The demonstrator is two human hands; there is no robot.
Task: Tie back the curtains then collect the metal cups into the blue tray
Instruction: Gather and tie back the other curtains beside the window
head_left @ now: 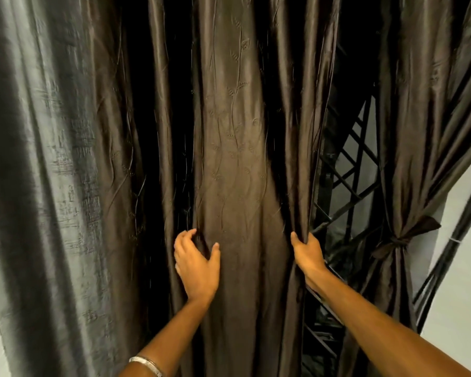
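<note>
A dark brown satin curtain (237, 131) with a stitched leaf pattern hangs loose in front of me and fills most of the view. My left hand (197, 263) lies on its folds, fingers curled into a dark pleat and thumb spread on the cloth. My right hand (307, 251) is closed on the curtain's right edge. A second brown curtain (411, 148) at the right is gathered and bound by a brown tie-back (400, 240). No metal cups or blue tray are in view.
A black metal window grille (348, 170) shows in the gap between the two curtains. White wall (457, 295) lies at the right, crossed by dark cables or pipes (462, 219). A silver bangle (147, 363) sits on my left wrist.
</note>
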